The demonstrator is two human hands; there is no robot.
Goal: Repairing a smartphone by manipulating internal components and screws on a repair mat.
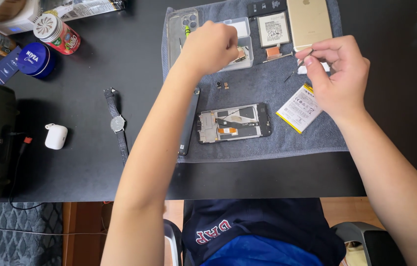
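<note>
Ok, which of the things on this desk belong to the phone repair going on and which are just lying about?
In use:
left hand over the small clear parts tray
right hand pinching thin tweezers
opened phone frame
two loose batteries
gold phone back
grey towel

Lying about:
wristwatch
white earbud case
blue cream tin
small jar
</note>
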